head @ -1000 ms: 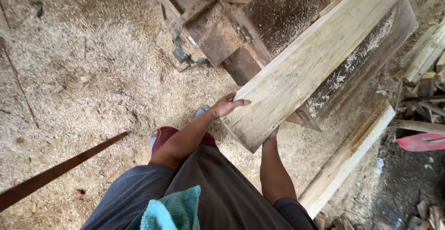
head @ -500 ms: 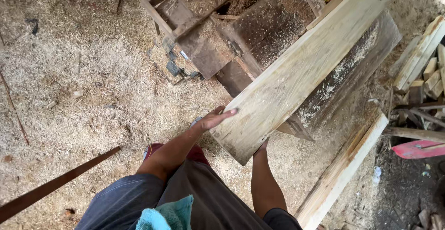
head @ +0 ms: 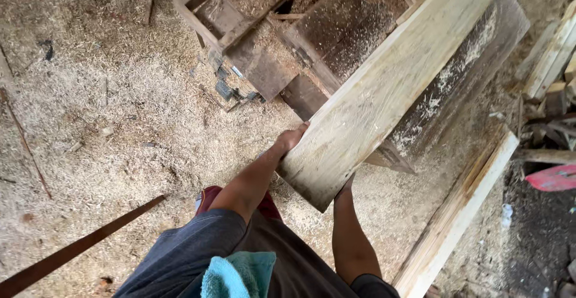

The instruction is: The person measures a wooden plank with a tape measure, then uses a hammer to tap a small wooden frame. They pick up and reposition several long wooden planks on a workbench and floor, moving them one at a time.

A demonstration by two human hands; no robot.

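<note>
Two hands carry one wide pale plank [head: 384, 88] — the biggest thing here, rough-sawn, flat-faced and dusted with sawdust, its long axis running from the near middle up to the far right corner. Under it stands a dark, weathered machine table [head: 336, 28] of boxy wooden frames, thick with shavings, and all about lies a floor [head: 102, 106] carpeted in fine tan sawdust. A second pale board [head: 456, 214] lies on the ground to the right, nearly parallel to the plank. At near left a thin dark strip of wood [head: 78, 250] slants across the floor. The plank's near end, cut square, sits between the hands: the left hand [head: 291, 139] is pressed against its left edge, fingers curled over the top face, while the right hand [head: 345, 185] is under the near corner, mostly hidden, so how far it closes I cannot tell. Nearest of all, a blue-green cloth [head: 237, 277] hangs at the person's waist — soft and crumpled against grey clothing.
</note>
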